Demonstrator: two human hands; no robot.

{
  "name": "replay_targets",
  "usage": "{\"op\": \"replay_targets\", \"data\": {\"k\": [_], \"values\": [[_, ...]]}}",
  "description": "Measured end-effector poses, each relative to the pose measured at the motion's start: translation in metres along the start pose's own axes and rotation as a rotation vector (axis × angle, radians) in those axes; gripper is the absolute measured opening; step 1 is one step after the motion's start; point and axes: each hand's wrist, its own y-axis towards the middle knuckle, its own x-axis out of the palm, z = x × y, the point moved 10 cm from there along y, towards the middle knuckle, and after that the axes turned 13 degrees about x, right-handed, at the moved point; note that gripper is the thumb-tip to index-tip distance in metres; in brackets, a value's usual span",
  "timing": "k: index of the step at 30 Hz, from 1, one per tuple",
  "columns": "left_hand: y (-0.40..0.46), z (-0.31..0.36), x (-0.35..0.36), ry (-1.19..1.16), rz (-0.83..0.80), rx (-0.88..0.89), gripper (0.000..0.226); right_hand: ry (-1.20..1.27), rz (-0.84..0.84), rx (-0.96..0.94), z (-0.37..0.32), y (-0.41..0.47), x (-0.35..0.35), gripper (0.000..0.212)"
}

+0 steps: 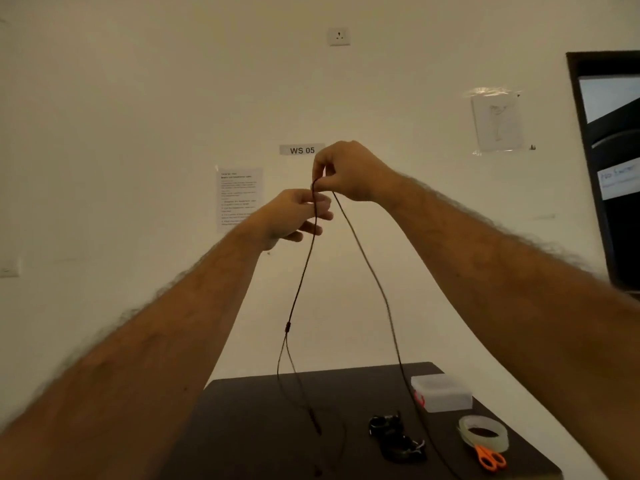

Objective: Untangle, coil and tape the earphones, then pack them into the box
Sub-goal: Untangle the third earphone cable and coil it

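Both my arms are raised in front of the wall. My right hand (349, 171) pinches the top of the dark earphone cable (300, 282), which hangs down in two strands to the dark table (263, 427). My left hand (298, 214) sits just below and left of it, fingers curled around the left strand. That strand splits at a small junction into two thin wires reaching the table. The right strand drops past the translucent plastic box (441, 392) at the back right of the table. A roll of clear tape (483, 434) lies near the right edge.
Orange-handled scissors (490, 457) lie just in front of the tape. A heap of black coiled earphones (394, 438) sits mid-table. On the wall are a "WS 05" label (302, 150), an instruction sheet (239, 199) and a socket (339, 36). A dark window frame (609, 168) stands right.
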Motion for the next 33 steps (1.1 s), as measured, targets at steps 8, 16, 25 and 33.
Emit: {"op": "replay_targets", "data": {"k": [8,16,25,33], "values": [[-0.007,-0.008,0.018,-0.2,0.07,0.023,0.015,0.435,-0.167,0.075,0.02,-0.015,-0.002,0.003],[-0.018,-0.013,0.025,-0.329,0.024,0.072,0.02,0.673,-0.502,0.121,0.056,-0.048,-0.017,0.013],[-0.015,-0.016,0.046,-0.084,0.021,0.045,0.022,0.726,-0.733,0.354,0.089,-0.078,0.065,0.06],[-0.036,-0.053,0.04,-0.07,-0.018,-0.004,0.026,0.272,-0.415,0.302,0.088,-0.062,0.063,0.016]]}}
